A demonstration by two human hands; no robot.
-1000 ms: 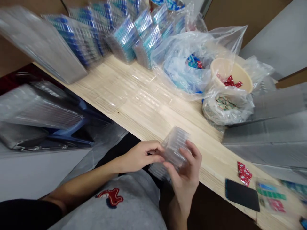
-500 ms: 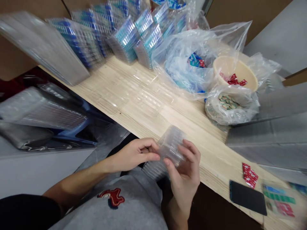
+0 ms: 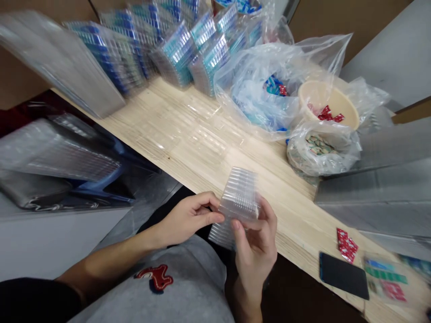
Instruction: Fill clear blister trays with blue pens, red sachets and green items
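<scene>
A stack of clear ribbed plastic trays (image 3: 238, 193) is held tilted between my two hands, over the near edge of the wooden table (image 3: 283, 179). My left hand (image 3: 191, 217) pinches the stack's left edge between thumb and fingers. My right hand (image 3: 257, 237) grips it from the right, the thumb on the near face and the fingers curled around the far side. The lower part of the stack hangs below my hands, past the table edge. Several flat clear plastic pieces (image 3: 205, 141) lie on the table beyond.
Filled clear packs (image 3: 178, 54) and a tall stack of clear trays (image 3: 74, 67) stand at the back left. Behind right are a plastic bag (image 3: 242, 85), a cream bucket (image 3: 350, 105) and a bag of small packets (image 3: 289, 154). Red packets (image 3: 346, 246) and a black phone (image 3: 343, 274) lie right.
The stack of trays has turned more upright in my hands, its top rising slightly. My right hand has shifted a little to the left.
</scene>
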